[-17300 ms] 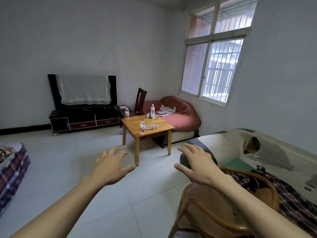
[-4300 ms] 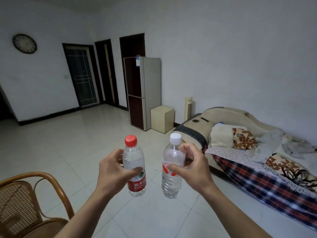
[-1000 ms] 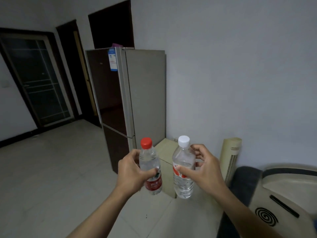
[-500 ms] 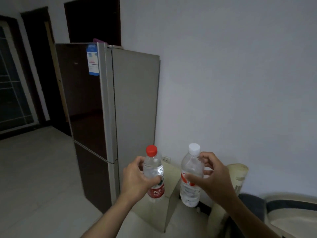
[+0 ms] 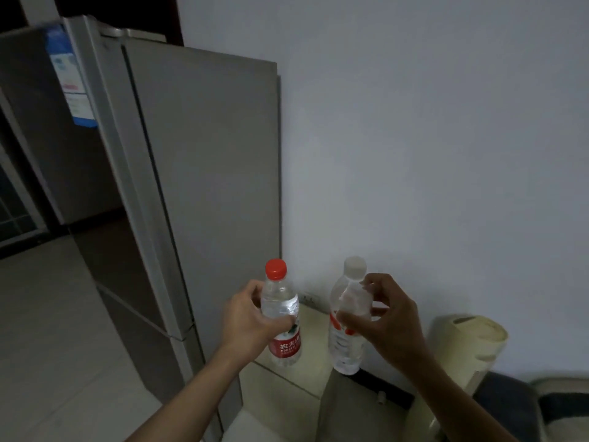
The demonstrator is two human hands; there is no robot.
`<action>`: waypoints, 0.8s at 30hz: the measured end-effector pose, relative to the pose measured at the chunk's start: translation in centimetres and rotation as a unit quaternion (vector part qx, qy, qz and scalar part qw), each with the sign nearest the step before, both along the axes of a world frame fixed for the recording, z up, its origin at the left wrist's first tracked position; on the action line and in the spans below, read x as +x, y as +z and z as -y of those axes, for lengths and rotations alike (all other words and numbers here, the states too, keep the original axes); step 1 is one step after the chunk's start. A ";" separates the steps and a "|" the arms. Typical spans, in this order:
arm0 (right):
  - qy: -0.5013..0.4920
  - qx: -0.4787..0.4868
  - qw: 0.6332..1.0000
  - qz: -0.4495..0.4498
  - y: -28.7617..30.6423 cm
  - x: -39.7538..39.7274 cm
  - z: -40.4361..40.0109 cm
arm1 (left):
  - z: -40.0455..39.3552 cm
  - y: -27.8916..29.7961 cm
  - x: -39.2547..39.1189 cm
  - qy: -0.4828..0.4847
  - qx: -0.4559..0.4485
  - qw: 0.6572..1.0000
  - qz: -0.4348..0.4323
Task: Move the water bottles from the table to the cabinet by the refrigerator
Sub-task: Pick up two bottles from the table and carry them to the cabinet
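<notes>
We hold two clear plastic water bottles up in front of us, both upright with caps pointing at the ceiling. Our left hand [image 5: 247,317] wraps its fingers and thumb round the red-capped clear bottle [image 5: 281,317] at its upper body; its long axis runs straight up and down. Our right hand [image 5: 387,317] grips the white-capped clear bottle [image 5: 347,320] near the shoulder, and this one leans slightly — cap tipped to the right.

The red-capped bottle wears a red label with white Chinese characters and small Latin letters too blurred to read. The other carries a red-and-white label we cannot read. A blue-and-white sticker [image 5: 71,81] sits on the door of the tall grey refrigerator [image 5: 197,173], its print illegible.

Both bottles hang in the air above the low cream-coloured cabinet [image 5: 287,384], which stands between the refrigerator's side and a pale cylindrical tower fan [image 5: 462,346], against the white wall [image 5: 430,138]. The cabinet's top edge lies just below the bottle bases.
</notes>
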State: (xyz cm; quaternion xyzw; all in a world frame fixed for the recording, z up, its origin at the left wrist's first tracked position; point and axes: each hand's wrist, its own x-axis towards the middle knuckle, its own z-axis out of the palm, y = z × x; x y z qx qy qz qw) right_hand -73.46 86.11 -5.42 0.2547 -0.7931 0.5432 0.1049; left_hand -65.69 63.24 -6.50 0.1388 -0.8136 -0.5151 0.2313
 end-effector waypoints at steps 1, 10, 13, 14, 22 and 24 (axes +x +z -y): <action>-0.001 0.000 1.000 -0.001 -0.3 -1.9 0.5 | 0.4 0.0 -1.7 0.000 -0.005 1.000 0.002; 0.010 0.005 1.000 0.017 -1.1 -15.1 4.6 | 4.8 -0.3 -14.5 0.006 0.008 1.000 0.019; 0.002 0.014 0.999 0.031 -1.8 -18.5 6.3 | 6.8 -1.5 -18.1 -0.001 0.033 0.999 0.030; -0.004 0.020 0.999 0.035 -2.0 -19.5 7.0 | 7.6 -2.0 -19.3 -0.001 0.039 0.999 0.031; -0.092 0.064 0.991 0.073 -4.2 -27.1 12.8 | 14.0 -6.7 -29.5 -0.022 0.061 0.997 0.044; -0.104 0.068 0.988 0.089 -4.6 -28.8 13.9 | 15.0 -7.4 -31.9 -0.030 0.062 0.997 0.044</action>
